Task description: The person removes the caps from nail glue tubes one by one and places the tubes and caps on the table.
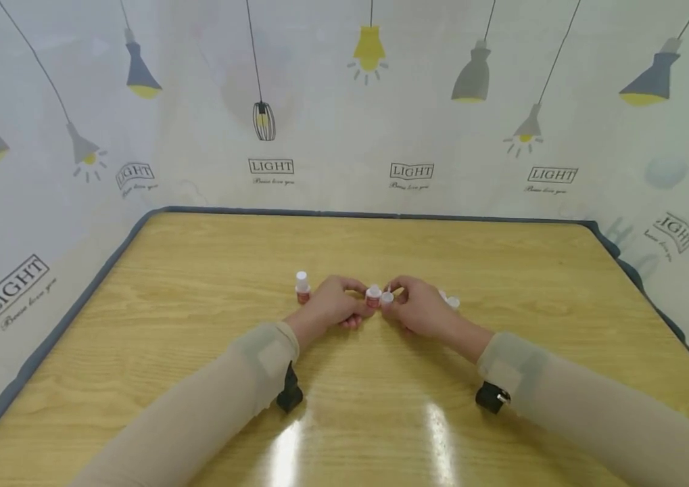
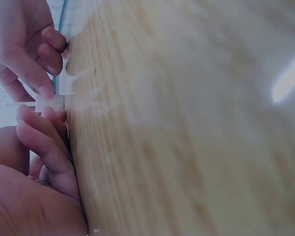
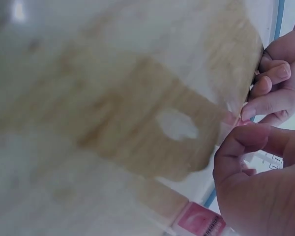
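My L hand (image 1: 335, 301) has fingers curled round a red-&-white btl (image 1: 373, 298); my R hand (image 1: 418, 309) pinches a small white pc (image 1: 387, 298) just beside it. Forearms angle inward, hands low over the bench (image 1: 350, 250). Another btl (image 1: 302, 287) stands nr L wrist, white tops (image 1: 453, 302) past R hand. Open room ahead, up to dark far edge.
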`<state>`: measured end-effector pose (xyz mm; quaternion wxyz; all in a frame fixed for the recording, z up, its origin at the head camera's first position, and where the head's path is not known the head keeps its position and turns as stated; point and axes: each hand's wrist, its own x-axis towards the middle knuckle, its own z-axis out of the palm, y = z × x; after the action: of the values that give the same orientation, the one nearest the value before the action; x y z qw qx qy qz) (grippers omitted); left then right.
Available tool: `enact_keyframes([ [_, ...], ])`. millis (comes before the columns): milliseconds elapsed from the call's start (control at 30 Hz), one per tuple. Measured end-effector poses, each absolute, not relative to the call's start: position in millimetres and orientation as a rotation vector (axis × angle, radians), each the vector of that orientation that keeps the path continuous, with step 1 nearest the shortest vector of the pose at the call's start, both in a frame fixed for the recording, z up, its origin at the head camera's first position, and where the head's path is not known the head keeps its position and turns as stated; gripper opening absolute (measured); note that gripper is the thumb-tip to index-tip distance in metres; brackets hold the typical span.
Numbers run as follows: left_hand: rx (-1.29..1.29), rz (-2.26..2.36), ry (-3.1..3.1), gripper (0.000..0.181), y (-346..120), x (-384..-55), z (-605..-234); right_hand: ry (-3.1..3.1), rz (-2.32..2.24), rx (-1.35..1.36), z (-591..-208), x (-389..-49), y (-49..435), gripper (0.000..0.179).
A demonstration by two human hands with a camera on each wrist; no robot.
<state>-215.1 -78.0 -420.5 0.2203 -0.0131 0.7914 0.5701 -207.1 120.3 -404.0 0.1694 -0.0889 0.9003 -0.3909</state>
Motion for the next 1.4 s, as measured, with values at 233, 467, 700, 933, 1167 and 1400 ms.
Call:
enact_keyframes([
  [233, -0.010, 1.538, 2.156, 0.055, -78.3, -212.1, -419.7, 2.605, -1.065, -0.291, -384.7, -207.3, 122.0, 0.057],
  [467, 0.168, 1.374, 2.227, 0.056, -86.6, -199.1, -397.8, 2.634, -1.017, -0.393, -346.8, -212.3, 121.6, 0.062],
  [700, 0.337, 1.244, 2.349, 0.053, -102.9, -187.8, -347.4, 2.715, -0.971, -0.566, -313.8, -221.4, 118.9, 0.056],
  [933, 0.358, 1.228, 2.455, 0.045, -134.4, -193.4, -308.5, 2.759, -0.938, -0.560, -282.3, -222.6, 105.5, 0.060],
  [1167, 0.282, 1.157, 2.574, 0.050, -173.6, -207.5, -288.2, 2.747, -0.925, -0.582, -274.5, -233.4, 81.8, 0.057],
  [1400, 0.213, 1.096, 2.579, 0.059, -206.5, -223.3, -302.6, 2.696, -0.982, -0.583, -286.0, -242.5, 50.7, 0.054],
])
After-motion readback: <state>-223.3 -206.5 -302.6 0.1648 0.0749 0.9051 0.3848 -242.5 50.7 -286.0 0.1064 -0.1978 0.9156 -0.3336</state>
